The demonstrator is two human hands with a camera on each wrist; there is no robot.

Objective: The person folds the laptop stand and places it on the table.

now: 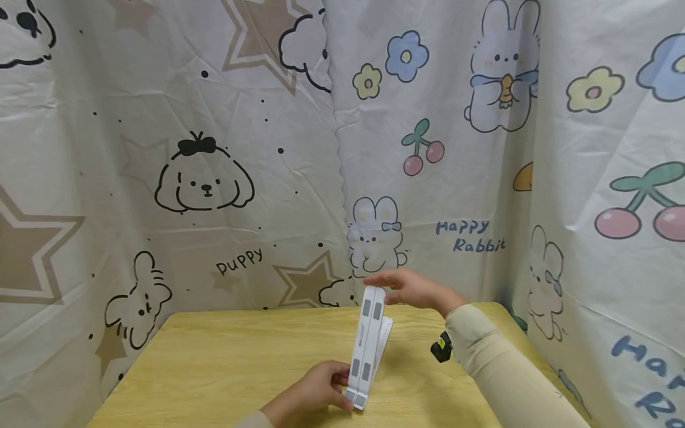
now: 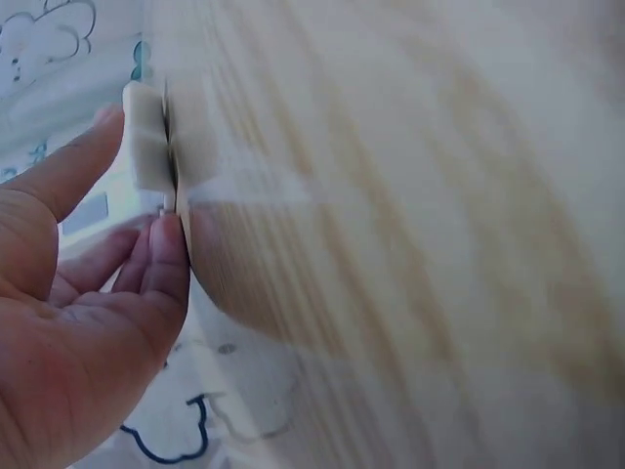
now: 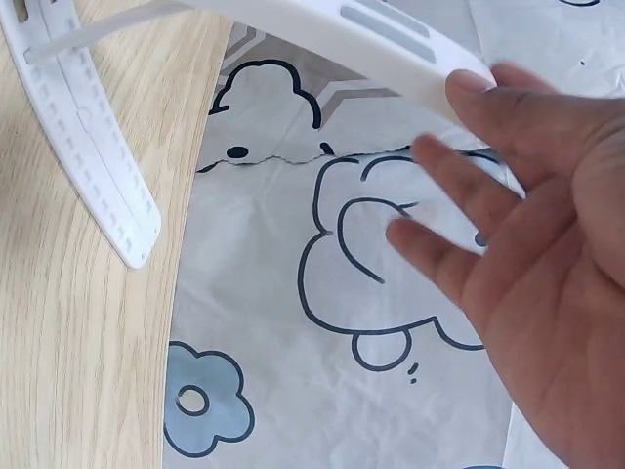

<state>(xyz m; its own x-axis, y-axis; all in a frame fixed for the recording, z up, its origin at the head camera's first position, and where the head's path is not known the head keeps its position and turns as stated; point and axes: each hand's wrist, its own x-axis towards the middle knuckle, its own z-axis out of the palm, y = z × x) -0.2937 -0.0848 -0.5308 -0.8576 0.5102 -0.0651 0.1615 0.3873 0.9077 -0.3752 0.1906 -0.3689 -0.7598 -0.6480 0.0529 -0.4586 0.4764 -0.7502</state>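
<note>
The left hand, part-closed, grips the stand at six o'clock; the right hand, mostly loose, pinches it at twelve, steadying both ends, I'd say.

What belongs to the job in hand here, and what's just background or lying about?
In the job:
white folding laptop stand
left hand, at its lower end
right hand, at its upper end

Just around:
wooden table
printed curtains
black object, possibly worn

stand on the table, one leg seemingly behind the other; curtain beyond
</note>
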